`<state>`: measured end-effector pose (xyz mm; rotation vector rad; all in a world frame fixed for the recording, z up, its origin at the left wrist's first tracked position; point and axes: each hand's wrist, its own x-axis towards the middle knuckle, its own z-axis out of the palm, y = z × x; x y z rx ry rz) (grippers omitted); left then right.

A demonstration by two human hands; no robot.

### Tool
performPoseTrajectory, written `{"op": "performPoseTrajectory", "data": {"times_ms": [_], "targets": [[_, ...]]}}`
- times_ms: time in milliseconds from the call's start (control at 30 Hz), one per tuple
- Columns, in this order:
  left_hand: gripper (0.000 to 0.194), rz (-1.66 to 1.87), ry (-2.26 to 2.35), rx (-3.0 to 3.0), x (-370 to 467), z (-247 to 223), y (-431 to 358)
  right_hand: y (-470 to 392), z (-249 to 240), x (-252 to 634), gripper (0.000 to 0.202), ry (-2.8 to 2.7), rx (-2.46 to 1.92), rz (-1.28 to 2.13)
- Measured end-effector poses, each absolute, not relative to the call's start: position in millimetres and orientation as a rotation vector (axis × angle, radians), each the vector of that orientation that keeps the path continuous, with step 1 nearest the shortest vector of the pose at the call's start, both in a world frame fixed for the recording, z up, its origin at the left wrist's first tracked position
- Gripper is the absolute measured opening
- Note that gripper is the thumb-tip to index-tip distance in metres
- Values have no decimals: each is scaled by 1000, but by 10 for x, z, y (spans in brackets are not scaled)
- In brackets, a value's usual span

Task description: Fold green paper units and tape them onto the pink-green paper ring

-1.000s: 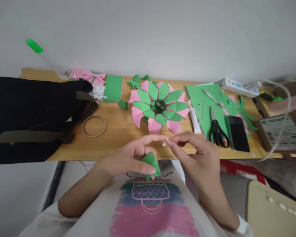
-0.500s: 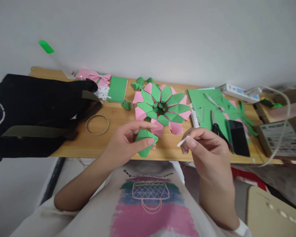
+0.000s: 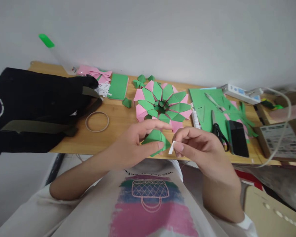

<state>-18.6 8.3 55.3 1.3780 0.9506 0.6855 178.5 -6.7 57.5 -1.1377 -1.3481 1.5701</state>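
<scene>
My left hand (image 3: 140, 141) is closed around a folded green paper piece (image 3: 156, 135), thumb across its near face. Close on its right, my right hand (image 3: 196, 143) pinches a small white paper strip (image 3: 171, 148) between thumb and fingertips. The strip hangs near the right edge of the green piece; whether they touch I cannot tell. Just beyond both hands lies a ring of folded green and pink paper units (image 3: 150, 95), its near side partly covered by my left hand.
Loose green folded pieces (image 3: 127, 102) and a green paper stack (image 3: 118, 86) lie left of the ring, with a round tan hoop (image 3: 97, 121) and black bag (image 3: 39, 108). Rightward are a glue tube (image 3: 195, 118), scissors (image 3: 219, 133), a phone (image 3: 238, 138) and a power strip (image 3: 241, 93).
My right hand has moved left, bringing the white strip close to the green piece. My left hand has shifted right with the green piece, which is now turned differently.
</scene>
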Motion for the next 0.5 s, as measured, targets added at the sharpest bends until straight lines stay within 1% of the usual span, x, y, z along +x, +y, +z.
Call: {"op": "performPoseTrajectory", "data": {"times_ms": [100, 200, 367, 500], "targets": [[37, 643, 925, 1421, -173, 571, 83, -48, 618, 1774, 19, -1386, -1143, 1623], [36, 666, 866, 1442, -170, 578, 82, -33, 641, 1779, 21, -1407, -1188, 1662], [44, 652, 847, 1446, -170, 575, 92, -20, 643, 1796, 18, -1425, -1188, 1679], [42, 663, 814, 1472, -171, 583, 105, -13, 639, 1782, 18, -1457, -1209, 1640]]}}
